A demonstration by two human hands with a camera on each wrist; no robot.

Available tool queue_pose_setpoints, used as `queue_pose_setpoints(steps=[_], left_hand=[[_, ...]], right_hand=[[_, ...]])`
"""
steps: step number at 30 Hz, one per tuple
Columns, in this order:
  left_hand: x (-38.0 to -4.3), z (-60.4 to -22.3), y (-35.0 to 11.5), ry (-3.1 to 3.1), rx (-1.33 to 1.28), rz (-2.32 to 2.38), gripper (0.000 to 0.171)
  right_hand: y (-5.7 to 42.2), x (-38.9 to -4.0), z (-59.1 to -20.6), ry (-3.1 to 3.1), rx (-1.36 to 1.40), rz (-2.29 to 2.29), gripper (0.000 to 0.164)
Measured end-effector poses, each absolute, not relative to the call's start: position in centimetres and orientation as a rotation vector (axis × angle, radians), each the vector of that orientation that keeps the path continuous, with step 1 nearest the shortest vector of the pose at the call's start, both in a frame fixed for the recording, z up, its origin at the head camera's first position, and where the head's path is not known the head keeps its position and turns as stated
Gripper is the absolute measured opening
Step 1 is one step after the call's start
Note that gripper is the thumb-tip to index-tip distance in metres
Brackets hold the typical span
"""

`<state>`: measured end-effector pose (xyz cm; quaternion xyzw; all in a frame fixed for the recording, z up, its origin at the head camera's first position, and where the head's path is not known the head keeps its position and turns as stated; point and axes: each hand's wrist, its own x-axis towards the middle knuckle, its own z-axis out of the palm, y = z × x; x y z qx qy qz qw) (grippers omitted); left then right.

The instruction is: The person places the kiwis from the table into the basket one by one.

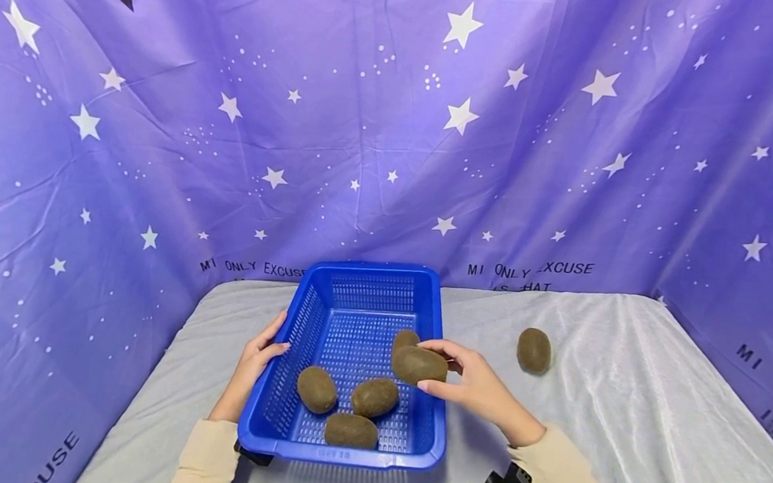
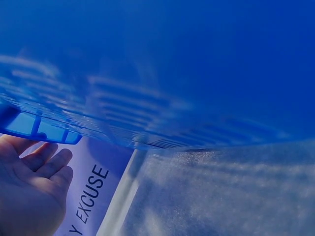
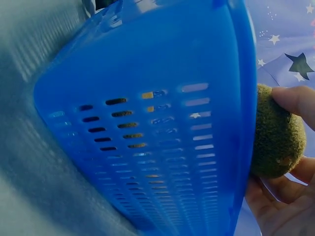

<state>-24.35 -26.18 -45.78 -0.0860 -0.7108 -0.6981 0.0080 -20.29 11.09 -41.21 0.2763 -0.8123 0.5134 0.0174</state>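
Brown fuzzy kiwifruit lie in a blue plastic basket (image 1: 340, 454). My right hand (image 1: 477, 384) holds one kiwifruit (image 1: 419, 366) between thumb and fingers at the basket's right rim, partly over the inside. Behind it, another kiwifruit (image 1: 406, 340) is half hidden. Toward the near end sit three more: a left kiwifruit (image 1: 317, 390), a right kiwifruit (image 1: 375, 398) and a front kiwifruit (image 1: 351, 431). My left hand (image 1: 253, 368) grips the left rim, thumb on top. From the right wrist, the held kiwifruit (image 3: 278, 135) shows beside the basket wall (image 3: 162, 54).
One more kiwifruit (image 1: 534, 351) lies on the grey cloth (image 1: 592, 413) to the right of the basket. A purple curtain (image 1: 368, 132) with white stars hangs behind and at both sides of the covered table.
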Motion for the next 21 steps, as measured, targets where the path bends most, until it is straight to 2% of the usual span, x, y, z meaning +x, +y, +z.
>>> queue_pose_setpoints(steps=[21], left_hand=[[-24.47,-45.89,-26.11,-2.211,-0.284,-2.134,0.060]], right_hand=[[10.29,-20.22,-41.62,-2.532,0.941,1.549,0.047]])
